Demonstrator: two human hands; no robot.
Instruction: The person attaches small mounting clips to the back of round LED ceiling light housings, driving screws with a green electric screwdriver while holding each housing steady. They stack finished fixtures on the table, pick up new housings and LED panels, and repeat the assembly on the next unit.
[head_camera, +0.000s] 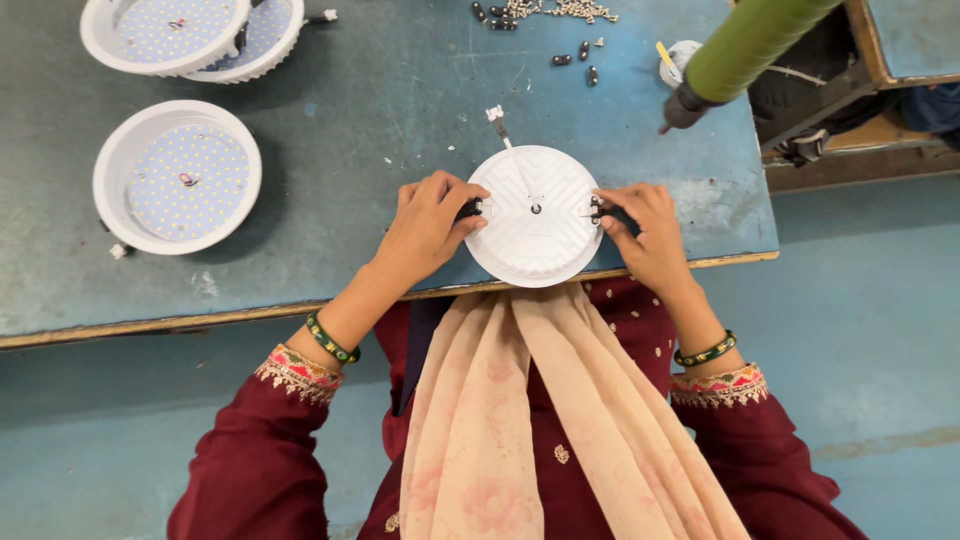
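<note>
Left hand: the left hand (432, 225) pinches a small black clip (470, 208) at the left rim of the round white lamp housing (537, 235), fingers curled around it.
Right hand: the right hand (642, 232) grips the matching black clip (597, 210) at the right rim, fingertips pressed on it.
Lamp housing: lies back-up at the near edge of the blue worktop (380, 110), slightly overhanging it, between both hands; a short lead with a white plug (496, 118) sticks out behind it.
Other lamps: one open white fitting with an LED board (178, 177) lies well to the left; two more stacked (190, 35) at the far left corner.
Small parts: loose screws and black pieces (545, 20) lie scattered at the far edge.
Tool: a green-handled driver (735, 50) hangs over the right side.
</note>
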